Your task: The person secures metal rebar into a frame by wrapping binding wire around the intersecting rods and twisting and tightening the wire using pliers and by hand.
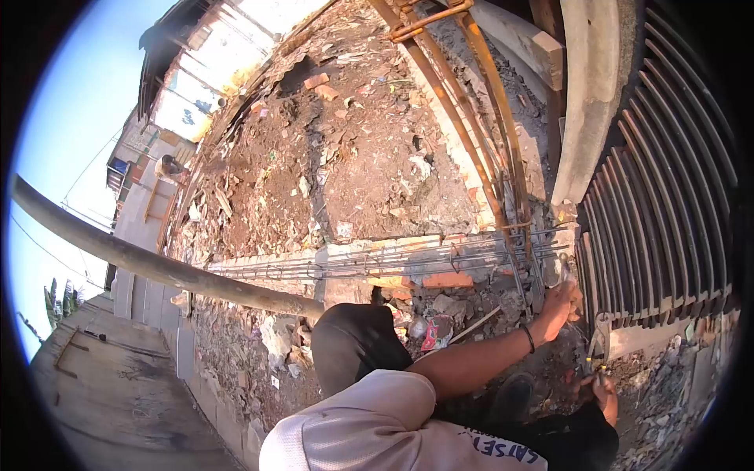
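My left hand (559, 308), with a dark band at the wrist, reaches to the corner where the horizontal rebar cage (440, 255) meets the upright one. Its fingers are curled beside the end of the masonry; what they grip, if anything, is hidden. Lower right, my right hand (603, 394) is closed, with small yellow bits (602, 367) at its fingertips that are too small to name. Between the two hands lies dark soil. Rusty upright rebar (471, 94) rises from the corner.
Stacked, ridged dark sheets (667, 188) and a concrete post (589, 94) stand at right. A long pole (157, 263) crosses from the left to my knee (357, 341). Rubble and litter (432, 330) cover the ground. Another person (169, 166) is far off at left.
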`<state>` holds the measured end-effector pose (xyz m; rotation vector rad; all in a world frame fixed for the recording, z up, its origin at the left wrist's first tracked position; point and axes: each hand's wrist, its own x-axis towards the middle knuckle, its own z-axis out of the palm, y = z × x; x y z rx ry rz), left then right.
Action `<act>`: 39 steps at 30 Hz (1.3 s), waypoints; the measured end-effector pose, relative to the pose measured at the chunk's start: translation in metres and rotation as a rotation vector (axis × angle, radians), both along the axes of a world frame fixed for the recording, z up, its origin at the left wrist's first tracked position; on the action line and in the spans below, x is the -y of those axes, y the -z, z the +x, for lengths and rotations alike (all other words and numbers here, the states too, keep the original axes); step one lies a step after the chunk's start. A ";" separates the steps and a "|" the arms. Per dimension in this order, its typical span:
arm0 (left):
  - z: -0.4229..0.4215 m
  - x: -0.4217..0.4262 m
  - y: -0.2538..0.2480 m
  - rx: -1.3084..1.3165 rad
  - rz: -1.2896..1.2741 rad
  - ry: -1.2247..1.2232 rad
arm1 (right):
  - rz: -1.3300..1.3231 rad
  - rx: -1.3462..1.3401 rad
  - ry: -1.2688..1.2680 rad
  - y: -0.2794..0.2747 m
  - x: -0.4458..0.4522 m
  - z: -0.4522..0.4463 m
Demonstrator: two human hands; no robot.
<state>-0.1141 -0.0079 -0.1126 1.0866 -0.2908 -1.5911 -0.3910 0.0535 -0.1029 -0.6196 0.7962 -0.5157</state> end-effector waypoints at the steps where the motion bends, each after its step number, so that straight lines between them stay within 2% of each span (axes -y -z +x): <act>1: 0.002 0.004 -0.007 0.033 -0.037 -0.004 | 0.059 -0.080 0.107 0.031 0.000 -0.019; 3: 0.010 0.008 -0.028 0.145 -0.143 0.053 | -0.545 -0.515 -0.222 0.076 0.005 -0.050; 4: 0.008 0.006 -0.043 0.151 -0.145 0.030 | -0.556 -0.506 -0.241 0.102 -0.002 -0.054; 6: 0.004 0.001 -0.074 0.245 -0.172 0.000 | -0.677 -1.088 -0.357 0.139 -0.015 -0.044; 7: -0.002 0.003 -0.072 0.244 -0.229 -0.035 | -0.690 -1.083 -0.357 0.145 -0.019 -0.042; 10: -0.011 0.004 -0.075 0.216 -0.336 -0.069 | -0.853 -0.975 -0.367 0.130 -0.027 -0.019; 12: -0.019 0.004 -0.091 0.049 -0.500 0.031 | -0.702 -1.385 -0.615 0.097 -0.007 0.000; 14: -0.021 0.000 -0.125 0.070 -0.576 0.067 | -0.339 -0.823 0.019 0.017 0.018 0.028; 15: -0.022 -0.001 -0.141 0.089 -0.645 0.108 | -0.295 -0.292 0.123 0.006 0.031 0.014; 16: -0.030 0.005 -0.144 -0.032 -0.662 0.106 | -0.350 -0.082 0.082 -0.072 0.035 0.050; 17: -0.031 0.006 -0.164 0.090 -0.619 0.117 | -0.443 -0.006 0.031 -0.108 0.041 0.067; 20: -0.023 0.018 -0.215 0.147 -0.739 0.033 | -0.507 0.069 0.133 -0.174 0.063 0.105; 21: -0.005 0.011 -0.247 0.188 -0.762 0.056 | -0.586 -0.069 -0.109 -0.191 0.081 0.103; 23: 0.012 0.011 -0.289 0.239 -0.800 0.067 | -0.680 -0.208 -0.359 -0.219 0.101 0.109; 24: 0.016 0.013 -0.305 0.307 -0.892 -0.035 | -0.708 -0.187 -0.296 -0.231 0.106 0.115; 26: 0.029 0.012 -0.326 0.478 -1.076 -0.236 | -0.930 -0.049 -0.027 -0.265 0.095 0.158; 27: 0.039 0.006 -0.338 0.483 -1.082 -0.247 | -0.959 0.009 -0.116 -0.274 0.105 0.160; 29: 0.065 -0.019 -0.373 0.621 -1.104 -0.126 | -0.940 -0.073 0.061 -0.275 0.116 0.164; 30: 0.076 -0.034 -0.392 0.627 -1.078 -0.084 | -0.998 -0.007 0.056 -0.293 0.105 0.182; 31: 0.080 -0.034 -0.399 0.630 -1.095 -0.083 | -1.058 0.062 0.056 -0.311 0.096 0.201; 33: 0.090 -0.035 -0.411 0.461 -1.151 -0.196 | -1.101 0.012 -0.136 -0.325 0.102 0.208; 36: 0.118 -0.044 -0.434 0.434 -1.180 -0.279 | -0.977 0.107 -0.050 -0.351 0.092 0.240; 37: 0.127 -0.049 -0.439 0.464 -1.191 -0.335 | -0.958 0.296 -0.167 -0.356 0.096 0.245; 39: 0.143 -0.051 -0.439 0.479 -1.227 -0.357 | -0.937 0.486 -0.296 -0.371 0.083 0.271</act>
